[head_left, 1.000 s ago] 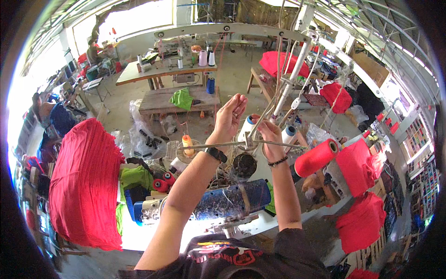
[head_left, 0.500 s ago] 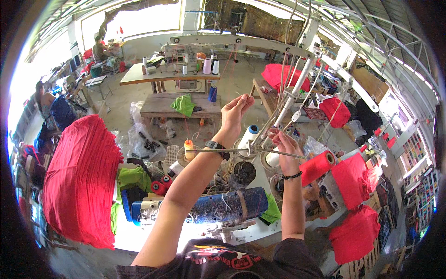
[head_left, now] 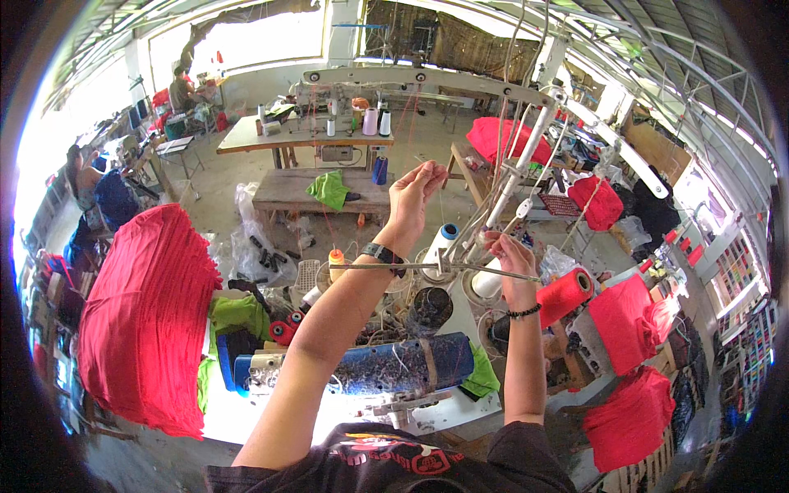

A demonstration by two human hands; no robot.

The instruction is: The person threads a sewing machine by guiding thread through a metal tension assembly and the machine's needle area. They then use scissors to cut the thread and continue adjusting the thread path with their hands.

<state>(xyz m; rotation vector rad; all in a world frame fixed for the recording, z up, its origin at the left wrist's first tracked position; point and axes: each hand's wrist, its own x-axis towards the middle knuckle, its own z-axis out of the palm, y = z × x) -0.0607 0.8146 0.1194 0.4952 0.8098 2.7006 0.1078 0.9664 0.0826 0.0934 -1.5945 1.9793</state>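
My left hand (head_left: 413,194) is raised above the sewing machine (head_left: 386,368), fingers pinched on a thin thread that runs up toward the metal thread stand (head_left: 514,168). A black watch sits on that wrist. My right hand (head_left: 511,256) is lower, at the stand's horizontal guide bar (head_left: 386,265), with fingers closed by the thread guides. A white thread cone (head_left: 442,239) stands between my hands. Another white cone (head_left: 488,283) is under my right hand. An orange cone (head_left: 335,264) stands left of my left forearm.
A tall pile of red fabric (head_left: 148,312) lies at my left. A red thread cone (head_left: 565,294) and more red cloth bundles (head_left: 633,361) are at the right. Wooden tables (head_left: 312,191) with a green cloth stand beyond. Other people sit at far left.
My left hand has risen higher with the thread. My right hand has dropped from the stand's upper part to the guide bar.
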